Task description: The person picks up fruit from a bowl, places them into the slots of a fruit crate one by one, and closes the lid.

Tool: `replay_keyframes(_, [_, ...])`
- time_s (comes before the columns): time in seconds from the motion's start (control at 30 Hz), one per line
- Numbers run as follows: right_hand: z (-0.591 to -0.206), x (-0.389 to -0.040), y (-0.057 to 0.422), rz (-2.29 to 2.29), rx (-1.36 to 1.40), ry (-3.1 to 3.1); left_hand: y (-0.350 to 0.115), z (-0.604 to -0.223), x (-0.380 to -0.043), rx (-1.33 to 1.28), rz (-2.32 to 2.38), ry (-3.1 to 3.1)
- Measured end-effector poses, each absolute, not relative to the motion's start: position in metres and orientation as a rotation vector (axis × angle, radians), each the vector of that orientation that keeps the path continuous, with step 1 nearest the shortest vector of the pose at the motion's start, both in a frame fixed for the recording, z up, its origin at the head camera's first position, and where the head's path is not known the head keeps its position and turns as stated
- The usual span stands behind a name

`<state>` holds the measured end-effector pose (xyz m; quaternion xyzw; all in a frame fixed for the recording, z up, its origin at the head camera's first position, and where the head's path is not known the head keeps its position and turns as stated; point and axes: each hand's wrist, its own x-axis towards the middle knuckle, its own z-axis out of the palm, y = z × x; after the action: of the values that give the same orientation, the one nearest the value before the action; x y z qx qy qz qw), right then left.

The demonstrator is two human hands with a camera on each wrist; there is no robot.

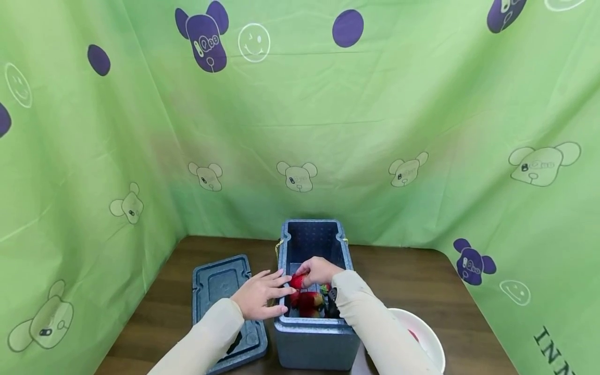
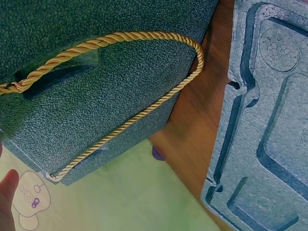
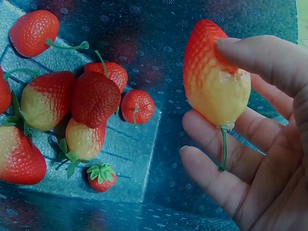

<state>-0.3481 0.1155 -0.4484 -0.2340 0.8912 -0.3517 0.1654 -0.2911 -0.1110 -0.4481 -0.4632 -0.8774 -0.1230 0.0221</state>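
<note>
The right hand (image 1: 320, 272) reaches down inside the blue-grey foam box (image 1: 314, 346), pinching a large strawberry (image 3: 214, 77) between thumb and fingers. The fruit's red tip points upward in the right wrist view; its lower part is yellow, ending in a thin green stem over the curved fingers. Beside it, on the box's ribbed floor, lies a loose cluster of other strawberries (image 3: 45, 103), several half red and half yellow, some with green leaves or stems. Near the edge of the cluster sit a small round red fruit (image 3: 138, 107) with a fine stem and another little red one topped with green leaves (image 3: 102, 180).

The left hand (image 1: 260, 296) lies over the box's left rim, its fingers straight and spread; whether they touch the rim cannot be told. A twisted yellow rope (image 2: 139, 36) loops along the box's outer side.

To the left, the box's lid (image 1: 220, 284) lies on the brown wooden table (image 1: 398, 271), partly hidden by the left forearm. A white bowl (image 1: 438, 346) stands at the right, partly behind the right sleeve (image 1: 375, 323), with something red inside. Green cloth (image 1: 328, 104) printed with bear heads hangs around the table.
</note>
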Motion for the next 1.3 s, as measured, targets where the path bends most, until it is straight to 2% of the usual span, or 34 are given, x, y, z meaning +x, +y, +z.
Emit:
replay_keyframes(0.43, [-0.444, -0.345, 0.119, -0.955, -0.65, 2.59, -0.109, -0.451, -0.29, -1.442, -0.383, -2.693])
replay_keyframes(0.7, [-0.416, -0.341, 0.134, -0.887, -0.714, 2.638, -0.107, -0.452, -0.289, -1.435, -0.408, -2.694])
replay_keyframes(0.93, [-0.395, -0.342, 0.174, -0.975, -0.804, 2.711, -0.108, -0.45, -0.288, -1.417, -0.409, -2.719])
replay_keyframes(1.3, [-0.386, -0.316, 0.266, -0.953, -0.557, 2.667, -0.111, -0.451, -0.287, -1.413, -0.43, -2.706])
